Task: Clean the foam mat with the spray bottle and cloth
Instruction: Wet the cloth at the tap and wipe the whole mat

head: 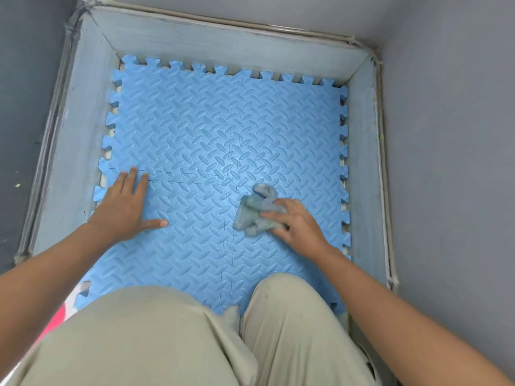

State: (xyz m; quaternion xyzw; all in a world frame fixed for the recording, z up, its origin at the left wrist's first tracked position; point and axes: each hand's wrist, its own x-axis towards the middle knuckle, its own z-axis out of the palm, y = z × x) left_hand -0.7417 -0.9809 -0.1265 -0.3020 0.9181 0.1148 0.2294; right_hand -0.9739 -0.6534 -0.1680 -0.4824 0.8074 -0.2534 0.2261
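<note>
The foam mat [195, 121], made of interlocked blue tiles, is laid on the floor in a corner bounded by a pale skirting [223, 48]. A bunched cloth [255, 210] is gripped by the right hand [295, 221] just right of the centre seam; the left hand [125, 207] is pressed flat, fingers straight, on the mat. Overlapping strokes under even pressure would probably serve best. No spray bottle or other container is seen.

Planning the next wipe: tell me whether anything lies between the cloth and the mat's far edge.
Nothing visible does: the mat lies bare beyond the cloth in the right hand; the left hand rests far left.
</note>
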